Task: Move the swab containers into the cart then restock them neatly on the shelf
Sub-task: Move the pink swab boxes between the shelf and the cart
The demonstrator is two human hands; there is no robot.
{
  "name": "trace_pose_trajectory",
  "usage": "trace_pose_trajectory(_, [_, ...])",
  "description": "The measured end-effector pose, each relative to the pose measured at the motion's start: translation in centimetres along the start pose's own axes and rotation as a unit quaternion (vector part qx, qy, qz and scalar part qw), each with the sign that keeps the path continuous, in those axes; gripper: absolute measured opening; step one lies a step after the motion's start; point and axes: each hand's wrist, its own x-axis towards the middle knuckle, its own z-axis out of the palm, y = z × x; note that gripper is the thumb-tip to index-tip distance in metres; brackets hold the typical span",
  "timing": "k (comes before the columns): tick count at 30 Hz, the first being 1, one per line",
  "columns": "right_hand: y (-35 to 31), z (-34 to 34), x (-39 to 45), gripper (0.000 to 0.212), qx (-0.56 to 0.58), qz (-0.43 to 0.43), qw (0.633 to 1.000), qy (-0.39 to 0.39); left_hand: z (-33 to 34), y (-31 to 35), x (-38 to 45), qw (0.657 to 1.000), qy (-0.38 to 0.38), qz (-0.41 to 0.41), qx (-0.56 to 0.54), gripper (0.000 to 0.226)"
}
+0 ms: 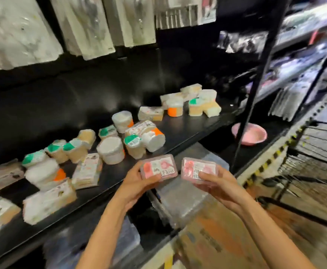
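My left hand [137,183] grips a pink flat box [158,166] with a label that reads "Floss". My right hand [216,184] holds a second pink box [197,167] beside it. Both boxes hover just off the front edge of the black shelf [120,177]. Several round swab containers with green [133,145] or orange [175,107] labels lie scattered on the shelf, some upright, some tipped. Rectangular swab packs [87,171] lie among them. The wire cart [317,152] stands at the right.
White packets [19,32] hang above the shelf. A pink bowl [253,134] sits on the lower shelf past a black upright post [255,84]. Cardboard boxes [216,239] and plastic-wrapped goods lie below the shelf. Yellow-black tape marks the floor edge.
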Motion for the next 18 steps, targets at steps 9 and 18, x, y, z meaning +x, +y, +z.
trace_pose_trajectory(9, [-7.4, -22.8, -14.2, 0.054, 0.001, -0.098, 0.972, 0.212, 27.5, -6.5, 1.7, 0.976, -0.191, -0.093, 0.045, 0.042])
trace_pose_trajectory(18, [-11.1, -36.7, -22.1, 0.059, 0.063, -0.17, 0.923, 0.341, 46.3, -9.6, 3.4, 0.921, -0.351, -0.125, 0.112, 0.042])
